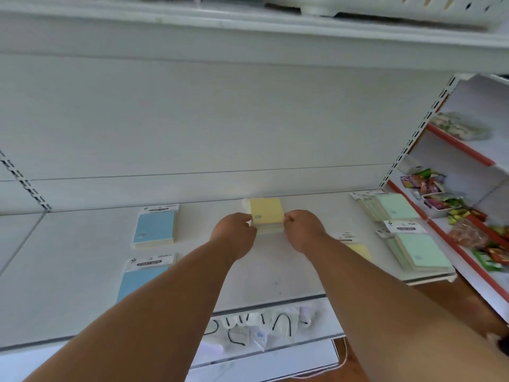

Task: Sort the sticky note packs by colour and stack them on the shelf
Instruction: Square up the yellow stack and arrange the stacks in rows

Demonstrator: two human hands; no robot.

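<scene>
A stack of yellow sticky note packs [266, 213] stands on the white shelf [82, 271] near its back wall. My left hand [234, 232] grips the stack's left side and my right hand [304, 228] grips its right side. Two blue stacks lie to the left, one at the back [154, 226] and one nearer [140, 279], partly hidden by my left forearm. Two green stacks lie on the right, a far one [394, 206] and a near one [420, 250]. Another yellow pack [358, 250] peeks out behind my right forearm.
A white perforated basket [413, 6] sits on the shelf above. To the right, a neighbouring shelf unit with red edges holds snack packets [429, 186]. Below the shelf's front edge lies white packaged ware with black cords [259, 326].
</scene>
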